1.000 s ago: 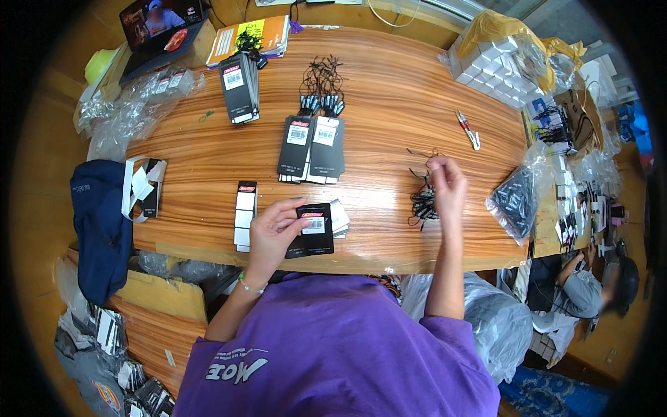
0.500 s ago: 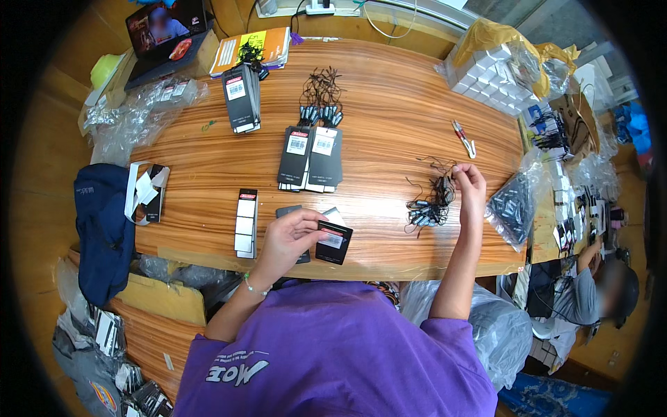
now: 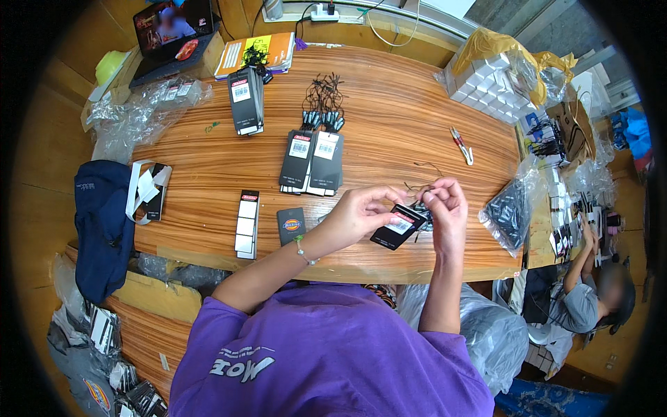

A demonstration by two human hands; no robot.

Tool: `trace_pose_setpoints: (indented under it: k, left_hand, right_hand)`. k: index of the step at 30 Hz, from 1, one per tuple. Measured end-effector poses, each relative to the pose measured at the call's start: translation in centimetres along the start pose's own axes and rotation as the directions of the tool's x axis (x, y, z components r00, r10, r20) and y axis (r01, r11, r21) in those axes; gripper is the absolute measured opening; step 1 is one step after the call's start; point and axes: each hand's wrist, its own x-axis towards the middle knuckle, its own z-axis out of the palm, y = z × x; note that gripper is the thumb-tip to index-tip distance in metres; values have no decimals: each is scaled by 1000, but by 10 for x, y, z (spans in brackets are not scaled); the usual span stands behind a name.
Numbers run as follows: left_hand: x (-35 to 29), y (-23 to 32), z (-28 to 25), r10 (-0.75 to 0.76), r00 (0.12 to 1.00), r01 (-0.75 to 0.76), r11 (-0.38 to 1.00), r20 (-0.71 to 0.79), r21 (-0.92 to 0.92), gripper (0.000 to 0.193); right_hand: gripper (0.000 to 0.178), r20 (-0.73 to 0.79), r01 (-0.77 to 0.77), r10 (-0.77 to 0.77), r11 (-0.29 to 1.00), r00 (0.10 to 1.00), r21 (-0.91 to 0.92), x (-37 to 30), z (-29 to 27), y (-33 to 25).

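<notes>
A black hang tag (image 3: 390, 236) with a white label is pinched in my left hand (image 3: 356, 217), tilted above the table near its front edge. Close beside the tag's upper corner, my right hand (image 3: 448, 212) has its thumb and fingers pressed together on a thin black string (image 3: 432, 167). Whether the string passes through the tag cannot be made out. Partly hidden behind both hands lies a bunch of black strings (image 3: 422, 217). Under my left forearm's far side rests a dark grey tag (image 3: 292, 224) with a round logo. Left of it is a black strip tag (image 3: 246, 226) with white labels.
Stacks of strung tags (image 3: 295, 163) stand mid-table, with another stack (image 3: 246, 104) farther back. Snips (image 3: 461, 147) lie at right, near a plastic bag of black strings (image 3: 511, 212). White boxes (image 3: 490, 83) fill the back right corner. A co-worker (image 3: 580, 302) sits at right.
My left hand has carried the black tag rightward. My right hand has drawn in toward it with a string, and the two hands now nearly meet.
</notes>
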Motion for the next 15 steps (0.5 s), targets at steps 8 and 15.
trace_pose_setpoints:
  k: [8,15]
  left_hand:
    - [-1,0,-8,-116,990,112,992,76,50,16]
    - [-14,0,-13,-138,990,132,985,43,110,19]
  right_hand:
    - [16,84,-81,68,984,994,158,-3,14,7]
    - [8,101,-149,112,814,989,562,11,2,11]
